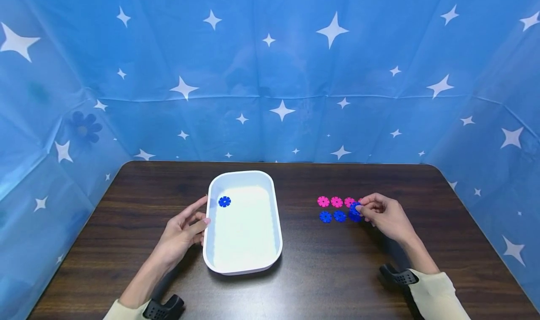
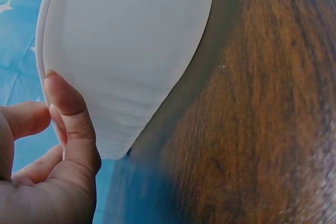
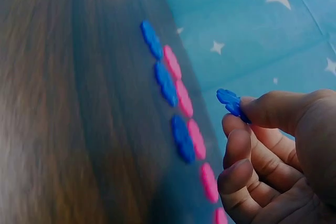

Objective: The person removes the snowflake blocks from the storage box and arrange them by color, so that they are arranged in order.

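Observation:
My left hand is at the left side of a white tray, holding its rim with thumb and fingers. A single blue notched building disc lies inside the tray near the upper left. Over on the right, my right hand pinches another blue notched disc between thumb and index finger, raised above the table. Below it lies a row of blue discs, with a row of pink discs just behind. The right hand partly hides the right end of both rows in the head view.
Everything stands on a dark wood-grain table. A blue curtain with white stars surrounds its back and sides. A black band sits on the right wrist, and a similar band on the left.

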`<state>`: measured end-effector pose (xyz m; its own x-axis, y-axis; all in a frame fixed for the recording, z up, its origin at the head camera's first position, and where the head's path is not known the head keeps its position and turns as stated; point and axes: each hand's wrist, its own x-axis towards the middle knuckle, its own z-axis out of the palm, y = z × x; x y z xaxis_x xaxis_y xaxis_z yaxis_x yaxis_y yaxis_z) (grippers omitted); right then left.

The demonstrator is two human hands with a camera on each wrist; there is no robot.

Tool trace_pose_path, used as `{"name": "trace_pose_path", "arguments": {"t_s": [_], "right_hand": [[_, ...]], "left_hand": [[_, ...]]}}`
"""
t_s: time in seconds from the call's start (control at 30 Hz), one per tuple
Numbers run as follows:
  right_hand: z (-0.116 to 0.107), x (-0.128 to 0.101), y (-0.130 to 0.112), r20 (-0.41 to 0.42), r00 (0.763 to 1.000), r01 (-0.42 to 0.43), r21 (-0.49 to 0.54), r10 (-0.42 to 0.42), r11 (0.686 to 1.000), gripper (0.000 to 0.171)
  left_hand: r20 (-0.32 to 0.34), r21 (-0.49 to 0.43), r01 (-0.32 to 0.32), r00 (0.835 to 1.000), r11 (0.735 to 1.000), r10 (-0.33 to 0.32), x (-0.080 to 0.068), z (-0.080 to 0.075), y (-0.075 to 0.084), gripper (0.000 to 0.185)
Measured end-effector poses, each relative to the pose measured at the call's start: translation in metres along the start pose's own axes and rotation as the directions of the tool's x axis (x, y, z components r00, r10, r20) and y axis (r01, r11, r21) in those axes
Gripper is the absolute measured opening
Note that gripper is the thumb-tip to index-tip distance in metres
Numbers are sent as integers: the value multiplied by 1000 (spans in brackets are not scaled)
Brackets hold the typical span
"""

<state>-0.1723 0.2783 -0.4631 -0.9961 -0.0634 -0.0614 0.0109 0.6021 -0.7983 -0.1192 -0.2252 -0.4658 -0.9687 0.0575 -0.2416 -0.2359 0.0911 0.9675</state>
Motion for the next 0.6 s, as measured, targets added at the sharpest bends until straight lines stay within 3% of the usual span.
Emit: {"name": "trace_pose_path", "arguments": {"t_s": [0.4, 0.6], "right_hand": [[-12, -2, 21, -56, 997, -57, -128, 50, 990, 22], [-10, -2, 20, -92, 994, -84, -252, 62, 964, 20]], "left_hand": [[-1, -1, 9, 1000, 1000, -9, 0, 0, 1, 62], [-3, 3, 12, 1000, 1000, -12, 0, 0, 2, 62]]}}
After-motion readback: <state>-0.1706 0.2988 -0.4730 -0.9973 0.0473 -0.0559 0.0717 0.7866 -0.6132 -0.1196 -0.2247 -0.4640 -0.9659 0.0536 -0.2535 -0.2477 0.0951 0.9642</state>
